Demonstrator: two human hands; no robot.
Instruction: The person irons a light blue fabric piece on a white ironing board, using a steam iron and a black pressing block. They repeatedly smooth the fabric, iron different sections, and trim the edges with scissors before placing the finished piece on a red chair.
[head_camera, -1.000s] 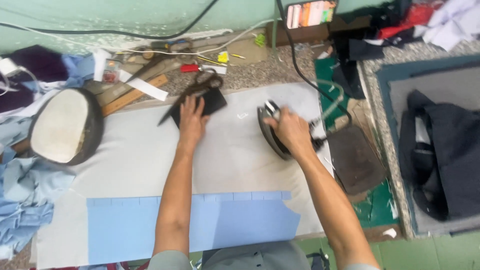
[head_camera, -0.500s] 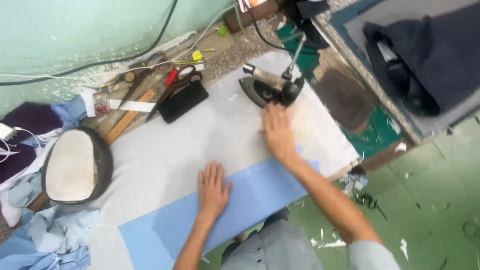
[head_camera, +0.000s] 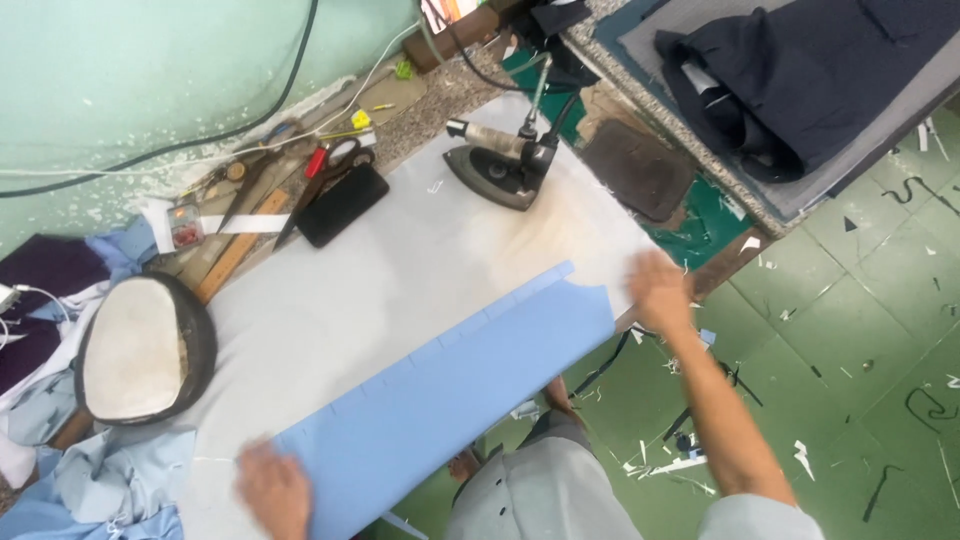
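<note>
From my remote seat, my left hand (head_camera: 272, 487) is smeared by motion at the near end of the long light-blue fabric strip (head_camera: 450, 390), so I cannot tell whether its fingers pinch the cloth or only rest on it. My right hand (head_camera: 658, 289) is blurred too, at the strip's far corner. The strip's near end runs off the bottom edge. The dark navy folded garment (head_camera: 800, 70) is cut off at the top and right edges.
</note>
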